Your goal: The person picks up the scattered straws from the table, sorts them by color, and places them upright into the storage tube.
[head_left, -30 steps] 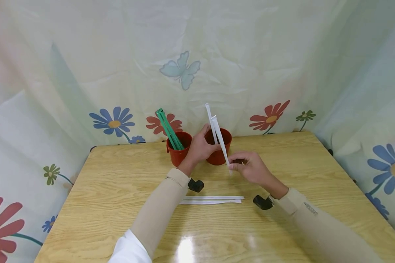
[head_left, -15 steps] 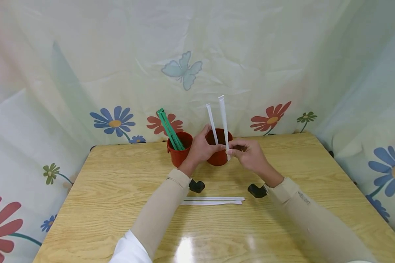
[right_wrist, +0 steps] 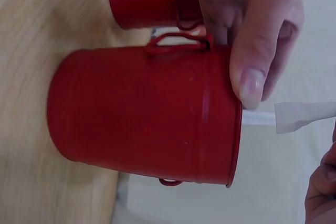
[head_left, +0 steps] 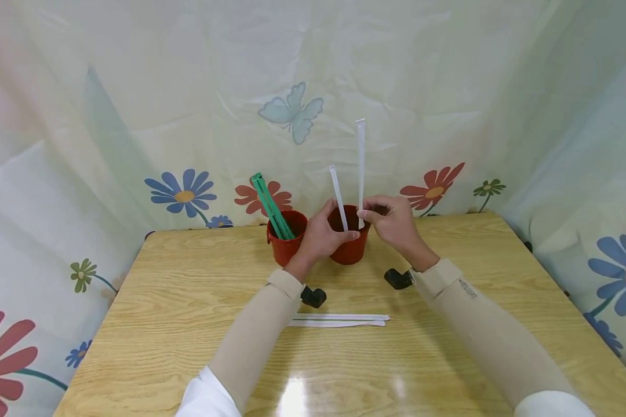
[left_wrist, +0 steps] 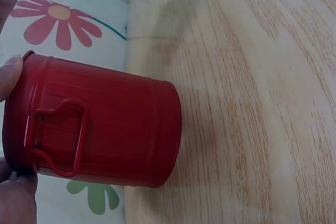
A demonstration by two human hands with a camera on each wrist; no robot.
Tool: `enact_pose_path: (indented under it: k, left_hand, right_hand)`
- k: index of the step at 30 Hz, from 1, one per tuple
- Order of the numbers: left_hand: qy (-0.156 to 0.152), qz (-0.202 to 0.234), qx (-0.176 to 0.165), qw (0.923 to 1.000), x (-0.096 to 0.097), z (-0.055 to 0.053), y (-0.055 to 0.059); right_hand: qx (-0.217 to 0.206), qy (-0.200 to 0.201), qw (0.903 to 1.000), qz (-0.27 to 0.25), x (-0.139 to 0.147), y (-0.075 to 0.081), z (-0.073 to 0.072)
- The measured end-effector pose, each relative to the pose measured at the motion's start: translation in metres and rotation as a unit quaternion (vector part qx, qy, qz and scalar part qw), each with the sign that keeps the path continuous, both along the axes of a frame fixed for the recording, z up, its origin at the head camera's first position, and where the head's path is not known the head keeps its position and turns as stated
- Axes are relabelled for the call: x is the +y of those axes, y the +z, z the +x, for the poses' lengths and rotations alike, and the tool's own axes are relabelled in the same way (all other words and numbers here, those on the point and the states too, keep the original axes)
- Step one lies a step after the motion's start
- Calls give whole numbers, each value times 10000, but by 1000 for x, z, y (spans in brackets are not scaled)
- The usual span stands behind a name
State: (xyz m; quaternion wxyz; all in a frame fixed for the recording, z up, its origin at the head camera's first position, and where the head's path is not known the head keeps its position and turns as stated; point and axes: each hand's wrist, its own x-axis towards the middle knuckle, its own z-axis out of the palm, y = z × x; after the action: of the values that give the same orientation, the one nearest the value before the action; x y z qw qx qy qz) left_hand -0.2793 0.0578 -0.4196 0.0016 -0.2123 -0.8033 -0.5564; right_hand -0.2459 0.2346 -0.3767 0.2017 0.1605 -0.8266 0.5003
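My left hand [head_left: 320, 237] grips the rim of the right-hand red bucket [head_left: 350, 253], thumb on the near side. One white paper-wrapped straw [head_left: 338, 194] leans inside that bucket. Over the bucket's right side, my right hand [head_left: 393, 220] pinches another white paper-wrapped straw [head_left: 361, 162] near its lower end, nearly upright. In the right wrist view the lower end of this held straw [right_wrist: 302, 115] is just above the rim, apart from it. The left wrist view shows the bucket's wire handle [left_wrist: 81, 137] and wall; the bucket's inside is hidden there.
A second red bucket [head_left: 284, 252] stands close on the left, holding several green-wrapped sticks [head_left: 272, 208]. White paper-wrapped straws [head_left: 344, 317] lie on the wooden table [head_left: 188, 324] in front. A flower-printed curtain [head_left: 214, 104] hangs behind the table.
My right hand has risen and moved back toward the bucket, bringing its straw from a slant in front to nearly upright over the opening. The left hand keeps its grip on the bucket.
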Motion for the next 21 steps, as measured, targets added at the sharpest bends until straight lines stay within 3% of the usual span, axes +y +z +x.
enact_pose_path:
  k: [10, 14, 21]
  left_hand:
    - [-42, -8, 10, 10000, 0, 2, 1]
    - [-89, 24, -31, 10000, 1, 2, 1]
    - [-6, -11, -35, 10000, -1, 1, -1]
  right_hand:
    - [-527, -259, 9980, 234, -1, -14, -20]
    - [-813, -259, 9951, 498, -1, -18, -22]
    - [-911, -406, 9910, 890, -2, -20, -21]
